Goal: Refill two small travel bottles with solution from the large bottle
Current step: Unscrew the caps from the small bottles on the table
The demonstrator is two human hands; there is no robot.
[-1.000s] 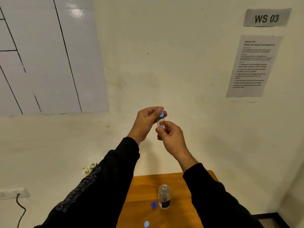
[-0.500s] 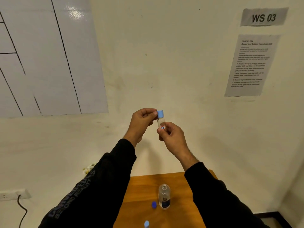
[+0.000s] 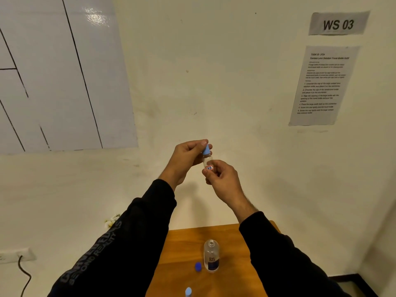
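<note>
Now the left hand [image 3: 186, 157] fingers regrip the light-blue cap [image 3: 206, 150] of the small clear travel bottle [image 3: 207, 162], pinched by the right hand [image 3: 222, 179] above the wooden bench [image 3: 182, 249]; capping continues, the uncapped large clear bottle [image 3: 211, 256] standing below.

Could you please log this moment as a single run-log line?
left hand: on light blue cap | right hand: holds small travel bottle raised | large bottle: uncapped, upright on table | dark blue cap: beside it
</note>
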